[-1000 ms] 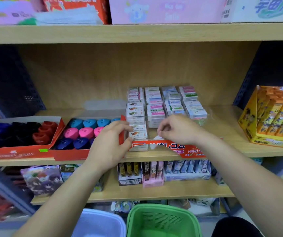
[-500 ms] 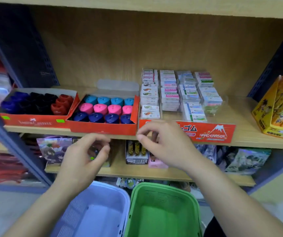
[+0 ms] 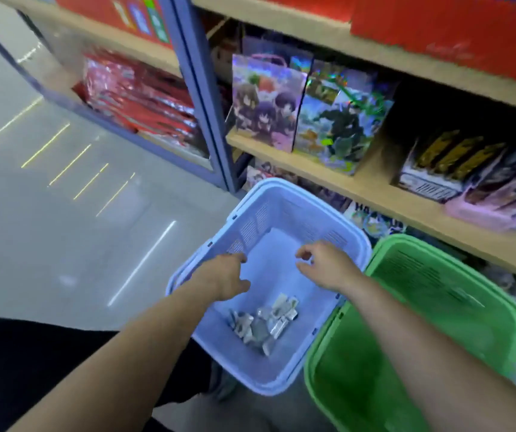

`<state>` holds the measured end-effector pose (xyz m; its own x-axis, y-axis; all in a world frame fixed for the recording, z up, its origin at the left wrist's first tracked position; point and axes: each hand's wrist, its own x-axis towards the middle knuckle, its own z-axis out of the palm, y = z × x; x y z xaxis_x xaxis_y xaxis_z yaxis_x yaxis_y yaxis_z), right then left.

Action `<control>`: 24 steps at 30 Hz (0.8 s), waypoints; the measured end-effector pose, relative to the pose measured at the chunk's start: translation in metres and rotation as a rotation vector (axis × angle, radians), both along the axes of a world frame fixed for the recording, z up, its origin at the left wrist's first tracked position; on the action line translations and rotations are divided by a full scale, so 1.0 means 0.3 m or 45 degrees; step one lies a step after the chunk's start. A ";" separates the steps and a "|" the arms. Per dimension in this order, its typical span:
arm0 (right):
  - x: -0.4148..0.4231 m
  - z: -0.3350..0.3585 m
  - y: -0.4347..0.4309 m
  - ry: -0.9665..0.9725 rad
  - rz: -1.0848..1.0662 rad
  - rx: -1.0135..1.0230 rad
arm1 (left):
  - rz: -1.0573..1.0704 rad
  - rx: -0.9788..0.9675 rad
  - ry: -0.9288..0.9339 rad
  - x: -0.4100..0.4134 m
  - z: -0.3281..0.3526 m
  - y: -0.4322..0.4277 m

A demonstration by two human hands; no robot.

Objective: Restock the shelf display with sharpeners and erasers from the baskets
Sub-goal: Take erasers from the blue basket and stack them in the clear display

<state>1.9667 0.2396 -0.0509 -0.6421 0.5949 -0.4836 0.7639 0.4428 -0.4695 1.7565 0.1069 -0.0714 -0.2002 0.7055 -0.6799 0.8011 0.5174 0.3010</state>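
both hands are held over the blue basket [image 3: 252, 227], and nothing is gripped yet. the left hand [image 3: 224, 275] is lowered inside the left rim, its fingers loosely curled and its thumb spread. the right hand [image 3: 325, 266] is poised near the right rim, fingers bent and apart, with nothing pinched between them. a small heap of wrapped erasers [image 3: 266, 321] is seen on the basket floor, toward its near corner, below both hands and touched by neither. the green basket [image 3: 437, 244] is set just beside the blue one, along its right rim. sharpeners cannot be made out in either basket.

a pick-up from the heap is judged to be the step in hand. the packets are small, loose and glossy, so a hurried handful could be spilled over the near rim onto the floor [image 3: 63, 229] as it is lifted. if both hands are crowded into one corner, packets could be knocked from one grip by the other. the prints are blurred here, so mixed designs could be carried up and set in a wrong row. the gift bags [image 3: 266, 101] at the front edge of the lower shelf [image 3: 375, 194] could be brushed and toppled on the way up.
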 end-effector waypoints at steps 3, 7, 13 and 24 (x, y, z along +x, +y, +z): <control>-0.007 -0.129 -0.001 -0.061 0.023 -0.060 | 0.061 -0.088 -0.155 0.050 -0.197 0.003; -0.002 -0.185 -0.016 -0.112 0.066 0.043 | 0.169 -0.141 -0.326 0.162 -0.427 0.015; -0.003 -0.187 -0.017 -0.162 0.123 0.201 | 0.331 -0.073 -0.382 0.310 -0.601 0.054; 0.004 -0.174 -0.018 -0.151 0.054 0.203 | 0.258 -0.202 -0.602 0.319 -0.634 0.067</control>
